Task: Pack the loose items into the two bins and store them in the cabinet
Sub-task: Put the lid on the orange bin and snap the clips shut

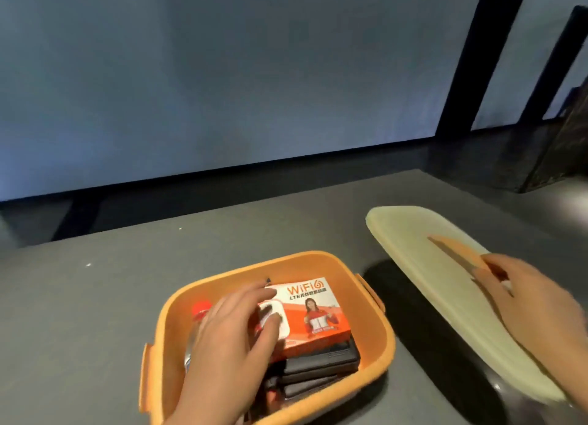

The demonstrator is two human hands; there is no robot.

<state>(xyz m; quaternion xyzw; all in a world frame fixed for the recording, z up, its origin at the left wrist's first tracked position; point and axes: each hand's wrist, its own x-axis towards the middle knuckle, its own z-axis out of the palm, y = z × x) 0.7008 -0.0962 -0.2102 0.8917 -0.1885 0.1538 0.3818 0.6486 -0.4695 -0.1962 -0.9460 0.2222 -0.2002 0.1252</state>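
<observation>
An orange bin (375, 322) stands on the grey table at the lower middle. Inside lie an orange and white WiFi box (318, 316), several black flat items (321, 364) under it, and a clear bottle with a red cap (201, 310) along the left wall. My left hand (229, 338) reaches into the bin with its fingers resting on top of the WiFi box. My right hand (528, 300) grips the orange handle of a pale cream lid (413, 243), held tilted above the table to the right of the bin.
The grey table (95, 313) runs to a far edge with a dark floor gap and a blue-grey wall behind. Dark upright posts (477, 64) stand at the back right. A dark shadow of the lid falls beside the bin.
</observation>
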